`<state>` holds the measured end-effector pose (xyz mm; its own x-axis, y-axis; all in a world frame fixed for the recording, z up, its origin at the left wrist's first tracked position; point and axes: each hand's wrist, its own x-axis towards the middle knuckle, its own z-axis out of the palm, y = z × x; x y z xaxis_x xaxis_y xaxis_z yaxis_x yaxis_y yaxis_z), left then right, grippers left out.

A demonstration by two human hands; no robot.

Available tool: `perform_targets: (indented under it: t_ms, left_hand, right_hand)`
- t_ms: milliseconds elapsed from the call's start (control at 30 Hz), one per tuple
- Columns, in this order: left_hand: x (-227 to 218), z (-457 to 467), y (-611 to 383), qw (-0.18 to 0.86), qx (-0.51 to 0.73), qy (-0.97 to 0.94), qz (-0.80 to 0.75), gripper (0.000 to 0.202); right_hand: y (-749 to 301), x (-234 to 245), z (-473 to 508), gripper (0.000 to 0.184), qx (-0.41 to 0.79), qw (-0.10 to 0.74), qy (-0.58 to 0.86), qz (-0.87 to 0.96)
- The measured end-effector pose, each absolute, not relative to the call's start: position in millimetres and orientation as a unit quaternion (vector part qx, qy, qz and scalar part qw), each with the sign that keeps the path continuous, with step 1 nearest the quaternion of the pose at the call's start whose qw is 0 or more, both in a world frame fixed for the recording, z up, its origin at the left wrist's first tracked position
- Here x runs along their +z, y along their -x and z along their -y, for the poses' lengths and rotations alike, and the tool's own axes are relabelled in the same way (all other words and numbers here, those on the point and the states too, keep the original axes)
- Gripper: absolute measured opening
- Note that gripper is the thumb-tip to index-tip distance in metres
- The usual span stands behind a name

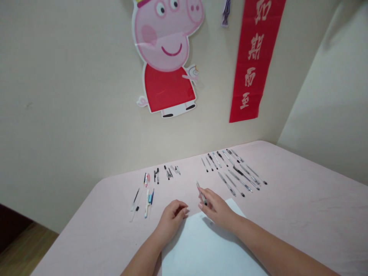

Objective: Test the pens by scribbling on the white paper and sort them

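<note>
My right hand [217, 210] is closed around a pen [202, 195] with a clear barrel and a dark end. The pen slants over the top edge of a white sheet of paper [207, 249]. My left hand [171, 220] rests at the sheet's upper left edge, its fingers curled together and nothing seen in them. Beyond my right hand lie several pens in two slanted rows, among them a clear pen [227, 184] with a grey barrel. To the left of my left hand is a light-coloured pen [147, 203] beside a blue one.
Small groups of pens and pen parts, such as dark pieces [156, 175], lie along the table's back left. A pink cloth [301, 214] covers the table, which meets the wall. On the wall hang a cartoon pig cutout [169, 88] and a red banner [253, 76].
</note>
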<state>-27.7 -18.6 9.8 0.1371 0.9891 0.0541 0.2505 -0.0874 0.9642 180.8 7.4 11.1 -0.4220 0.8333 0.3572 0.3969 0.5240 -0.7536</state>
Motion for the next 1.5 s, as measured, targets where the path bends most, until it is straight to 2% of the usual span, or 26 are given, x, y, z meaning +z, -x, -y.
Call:
perform_targets:
  t_ms: [167,300,400,467,867,1200,1500]
  left_hand:
    - [11,19,30,0.316,0.354,-0.715,-0.514,0.017]
    - [11,19,31,0.298,0.347,-0.73,-0.508,0.015]
    - [11,19,31,0.292,0.337,-0.733,-0.513,0.015]
    - [12,20,31,0.292,0.33,-0.735,-0.515,0.015]
    - [14,20,30,0.303,0.323,-0.727,-0.525,0.015]
    - [18,21,29,0.313,0.324,-0.721,-0.525,0.014]
    - [18,21,29,0.302,0.317,-0.73,-0.525,0.015]
  right_hand:
    - [-180,10,-25,0.047,0.262,0.329,0.408,0.81]
    - [-179,15,-56,0.036,0.197,0.247,0.446,0.837]
    - [-177,21,-79,0.024,0.107,0.149,0.487,0.854]
    - [-175,24,-90,0.022,0.082,0.124,0.504,0.851]
    - [-146,22,-109,0.041,0.02,0.053,0.565,0.823]
    - [-143,19,-140,0.033,-0.016,0.037,0.614,0.788]
    - [-145,25,-141,0.036,-0.012,0.048,0.614,0.788]
